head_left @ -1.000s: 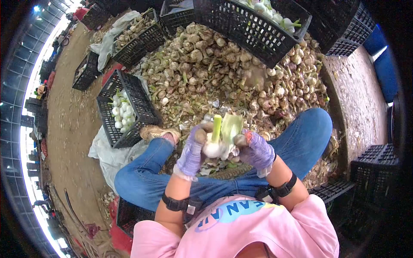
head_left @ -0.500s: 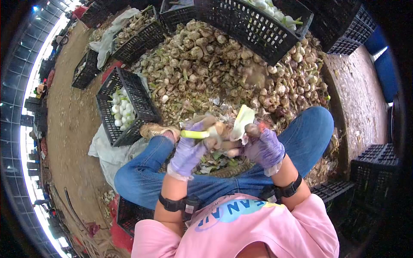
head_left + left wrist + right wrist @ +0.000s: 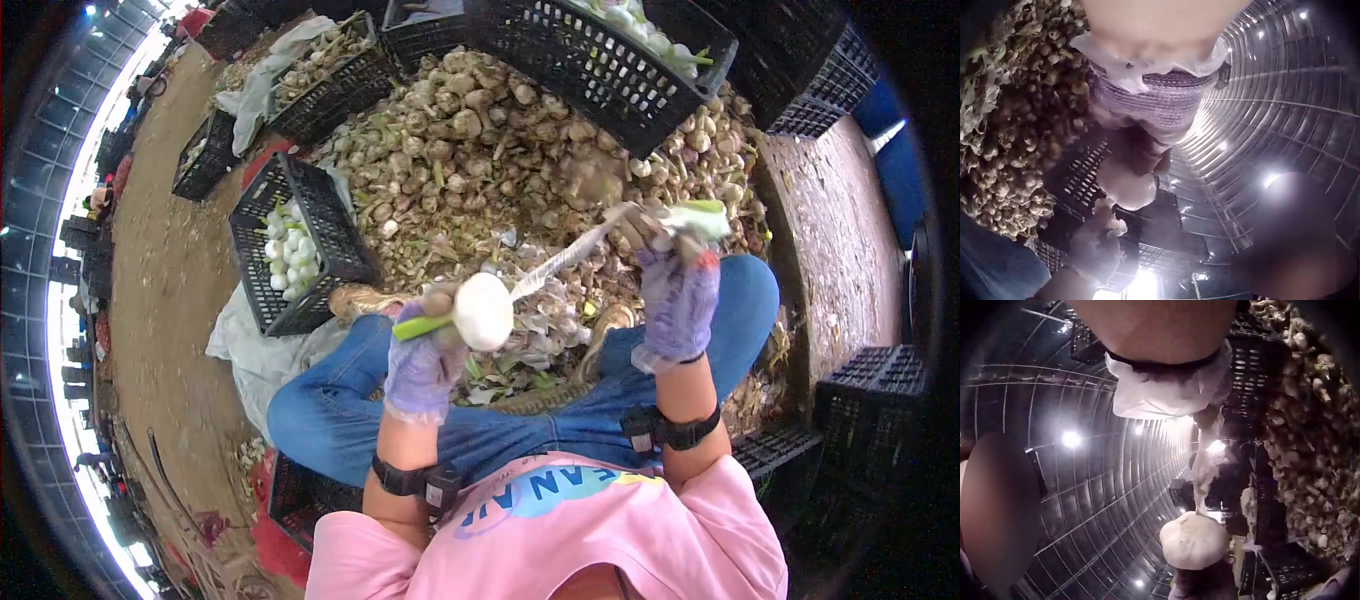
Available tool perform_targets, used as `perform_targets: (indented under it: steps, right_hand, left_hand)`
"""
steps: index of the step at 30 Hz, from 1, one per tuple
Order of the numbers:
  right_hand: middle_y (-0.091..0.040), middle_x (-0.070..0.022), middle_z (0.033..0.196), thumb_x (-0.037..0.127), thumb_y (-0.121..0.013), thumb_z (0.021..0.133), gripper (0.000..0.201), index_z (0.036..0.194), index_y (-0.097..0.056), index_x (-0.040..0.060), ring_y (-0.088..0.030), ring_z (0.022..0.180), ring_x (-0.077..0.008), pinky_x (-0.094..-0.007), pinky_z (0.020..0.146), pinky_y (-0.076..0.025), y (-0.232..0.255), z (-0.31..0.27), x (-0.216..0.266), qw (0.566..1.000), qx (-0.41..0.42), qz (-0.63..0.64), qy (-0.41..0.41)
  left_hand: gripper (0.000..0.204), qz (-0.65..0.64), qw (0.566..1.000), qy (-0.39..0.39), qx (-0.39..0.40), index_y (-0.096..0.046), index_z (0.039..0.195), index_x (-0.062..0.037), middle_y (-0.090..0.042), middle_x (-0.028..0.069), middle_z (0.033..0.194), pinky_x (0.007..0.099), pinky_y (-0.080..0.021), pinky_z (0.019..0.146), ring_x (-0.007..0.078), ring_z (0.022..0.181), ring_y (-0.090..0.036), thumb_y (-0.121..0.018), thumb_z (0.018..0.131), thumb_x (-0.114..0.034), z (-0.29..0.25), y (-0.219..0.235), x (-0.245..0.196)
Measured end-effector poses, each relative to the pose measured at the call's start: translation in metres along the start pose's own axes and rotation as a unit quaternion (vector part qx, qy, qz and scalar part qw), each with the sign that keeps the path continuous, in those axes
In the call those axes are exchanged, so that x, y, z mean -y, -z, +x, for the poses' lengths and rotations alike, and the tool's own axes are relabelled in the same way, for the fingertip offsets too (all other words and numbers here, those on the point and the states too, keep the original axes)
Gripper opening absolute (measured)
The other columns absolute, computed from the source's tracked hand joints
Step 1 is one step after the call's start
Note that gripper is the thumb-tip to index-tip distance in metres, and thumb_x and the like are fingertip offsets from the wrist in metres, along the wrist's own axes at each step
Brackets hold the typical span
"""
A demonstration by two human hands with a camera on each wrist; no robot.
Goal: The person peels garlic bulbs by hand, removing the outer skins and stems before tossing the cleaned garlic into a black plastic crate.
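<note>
A smooth white garlic bulb point(image 3: 484, 312) with a green stem is gripped in my left hand point(image 3: 422, 370), which wears a purple-wrapped glove. Out to the right, my right hand point(image 3: 678, 300), gloved the same way, pinches a loose piece of green and white garlic skin point(image 3: 700, 220). Between that hand and the bulb stretches a thin strip of skin point(image 3: 570, 260). In the right wrist view the strip point(image 3: 1207, 469) runs up from the top of the bulb point(image 3: 1194, 540). The fingers of my right hand are blurred.
A large heap of unpeeled garlic point(image 3: 480, 130) lies ahead, with loose skins point(image 3: 535, 340) between my legs. At the left a black crate point(image 3: 335, 225) holds white bulbs. Another black crate point(image 3: 590, 80) of bulbs stands over the heap. More crates point(image 3: 870, 400) sit at the right.
Both hands were close together around the garlic; now they are apart, the right having moved right and forward, pulling skin off. The bulb has gone from partly covered to smooth white.
</note>
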State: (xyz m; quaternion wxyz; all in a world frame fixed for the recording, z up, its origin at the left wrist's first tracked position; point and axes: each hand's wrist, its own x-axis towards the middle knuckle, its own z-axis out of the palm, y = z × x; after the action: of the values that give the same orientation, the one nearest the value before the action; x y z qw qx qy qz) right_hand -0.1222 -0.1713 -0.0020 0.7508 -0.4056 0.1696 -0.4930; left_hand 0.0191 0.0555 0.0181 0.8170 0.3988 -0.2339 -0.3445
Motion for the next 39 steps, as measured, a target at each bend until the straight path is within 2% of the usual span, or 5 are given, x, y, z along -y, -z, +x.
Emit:
perform_targets:
  steps: [7, 12, 21, 36, 39]
  right_hand:
    - [-0.055, -0.0135, 0.109, 0.028, -0.064, 0.081, 0.054, 0.122, -0.041, 0.0033, -0.056, 0.097, -0.0217, -0.0323, 0.084, -0.047, -0.022, -0.030, 0.010, 0.995, 0.057, -0.035, -0.068]
    - [-0.060, -0.0207, 0.099, 0.029, -0.062, 0.078, 0.041, 0.110, -0.057, 0.0047, -0.057, 0.096, -0.0343, -0.0368, 0.083, -0.044, -0.028, -0.039, -0.029, 0.770, 0.371, -0.472, -0.217]
    - [-0.061, -0.0207, 0.082, 0.015, -0.050, 0.081, 0.035, 0.115, -0.054, 0.0098, -0.060, 0.080, -0.0348, -0.0389, 0.069, -0.047, -0.025, -0.026, -0.077, 0.752, 0.423, -0.435, -0.260]
    - [-0.060, -0.0201, 0.103, 0.012, -0.057, 0.073, 0.040, 0.112, -0.055, 0.0043, -0.057, 0.100, -0.0319, -0.0359, 0.085, -0.044, 0.010, 0.010, -0.126, 0.749, 0.332, -0.399, -0.413]
    - [-0.060, -0.0193, 0.102, 0.014, -0.056, 0.077, 0.037, 0.112, -0.055, 0.0035, -0.058, 0.098, -0.0311, -0.0343, 0.085, -0.044, 0.022, -0.007, -0.138, 0.820, 0.270, -0.391, -0.320]
  left_hand:
    - [0.059, -0.239, 0.959, 0.006, -0.154, -0.045, 0.122, -0.0050, -0.052, 0.0131, 0.119, 0.0327, -0.053, 0.084, 0.0243, 0.105, -0.055, -0.073, 0.070, -0.008, 0.014, 0.006, 0.004]
    - [0.049, -0.270, 0.956, 0.026, -0.114, -0.045, 0.120, 0.0021, -0.053, 0.0153, 0.118, 0.0363, -0.054, 0.083, 0.0254, 0.106, -0.055, -0.066, 0.076, -0.005, 0.033, 0.033, 0.007]
    - [0.034, -0.058, 0.877, -0.163, -0.449, -0.055, 0.101, 0.0006, -0.060, 0.0089, 0.090, 0.0254, -0.057, 0.064, 0.0188, 0.080, -0.061, -0.068, 0.077, -0.020, 0.110, 0.145, -0.061]
    - [0.069, 0.676, 0.677, 0.063, -0.284, -0.042, 0.126, -0.0021, -0.047, 0.0245, 0.115, 0.0368, -0.039, 0.093, 0.0332, 0.110, -0.047, -0.074, 0.066, -0.015, 0.333, 0.264, 0.122]
    - [0.061, 0.541, 0.786, 0.017, -0.299, -0.042, 0.116, 0.0024, -0.049, 0.0193, 0.111, 0.0362, -0.041, 0.092, 0.0300, 0.106, -0.049, -0.074, 0.066, -0.011, 0.303, 0.221, 0.129]
